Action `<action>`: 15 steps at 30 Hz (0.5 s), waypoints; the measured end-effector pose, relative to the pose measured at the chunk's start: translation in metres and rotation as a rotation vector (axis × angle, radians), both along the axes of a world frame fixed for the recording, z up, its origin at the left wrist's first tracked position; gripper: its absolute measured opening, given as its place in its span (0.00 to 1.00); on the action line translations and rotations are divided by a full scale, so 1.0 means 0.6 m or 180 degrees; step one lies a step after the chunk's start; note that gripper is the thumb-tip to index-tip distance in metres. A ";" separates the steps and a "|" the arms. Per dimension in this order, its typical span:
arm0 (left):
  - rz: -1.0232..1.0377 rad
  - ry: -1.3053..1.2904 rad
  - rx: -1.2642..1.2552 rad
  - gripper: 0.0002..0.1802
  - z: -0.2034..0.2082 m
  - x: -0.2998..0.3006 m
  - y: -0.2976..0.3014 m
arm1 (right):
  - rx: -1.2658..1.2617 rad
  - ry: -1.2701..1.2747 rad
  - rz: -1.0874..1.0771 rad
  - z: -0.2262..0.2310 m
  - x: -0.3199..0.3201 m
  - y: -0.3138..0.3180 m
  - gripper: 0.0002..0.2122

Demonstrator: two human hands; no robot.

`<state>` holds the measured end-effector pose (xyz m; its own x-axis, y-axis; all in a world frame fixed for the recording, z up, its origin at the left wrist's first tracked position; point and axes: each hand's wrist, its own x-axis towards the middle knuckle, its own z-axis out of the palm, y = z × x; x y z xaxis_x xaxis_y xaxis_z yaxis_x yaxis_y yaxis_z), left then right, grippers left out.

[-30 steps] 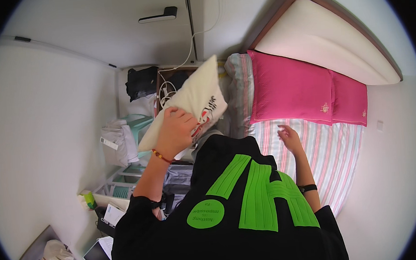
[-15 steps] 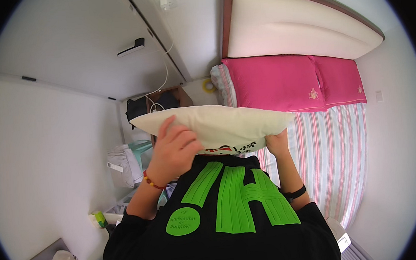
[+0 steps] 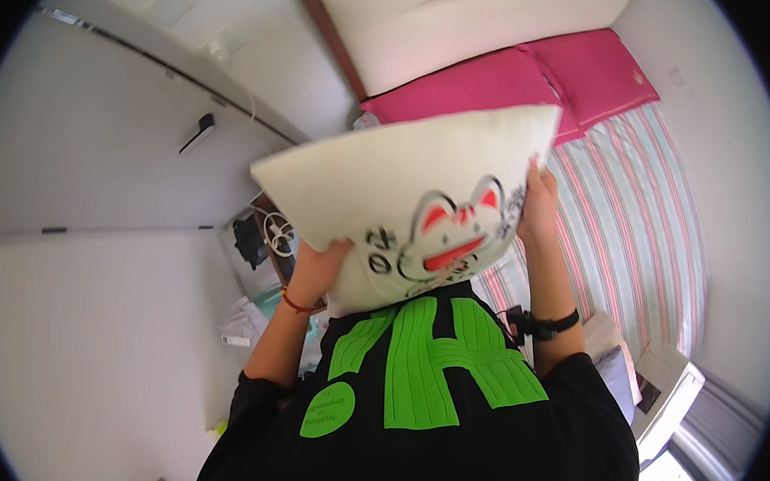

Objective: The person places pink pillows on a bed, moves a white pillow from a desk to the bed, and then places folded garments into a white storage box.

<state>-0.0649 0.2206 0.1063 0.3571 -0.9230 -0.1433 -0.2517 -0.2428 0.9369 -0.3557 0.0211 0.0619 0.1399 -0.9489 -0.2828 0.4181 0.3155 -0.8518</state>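
While both hands grip it, cream cushion (image 3: 408, 193) (cat print) — left hand (image 3: 322, 265), right hand (image 3: 536, 209) — above striped bed (image 3: 636, 212).

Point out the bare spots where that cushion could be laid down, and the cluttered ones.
The striped bedspread lies bare between the pink pillows and the white box at its foot. Both hands, left hand and right hand, grip the cream cushion. It is crowded left of the bed: the bedside shelf with cables and the packets below.
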 end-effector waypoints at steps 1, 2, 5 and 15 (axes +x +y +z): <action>0.0235 0.0707 -0.0117 0.17 0.003 -0.003 -0.026 | -0.0162 0.0397 -0.0203 0.009 0.005 -0.020 0.17; 0.0449 0.1423 -0.0220 0.17 0.003 -0.009 -0.051 | -0.0321 0.0801 -0.0424 0.028 0.005 -0.031 0.18; 0.0236 0.1260 -0.0361 0.17 0.003 -0.027 -0.090 | -0.2628 0.1620 -0.0739 0.174 0.011 0.013 0.21; 0.0572 0.1515 -0.0797 0.19 0.086 -0.049 -0.151 | -0.1119 0.4520 0.1367 -0.100 -0.007 -0.114 0.33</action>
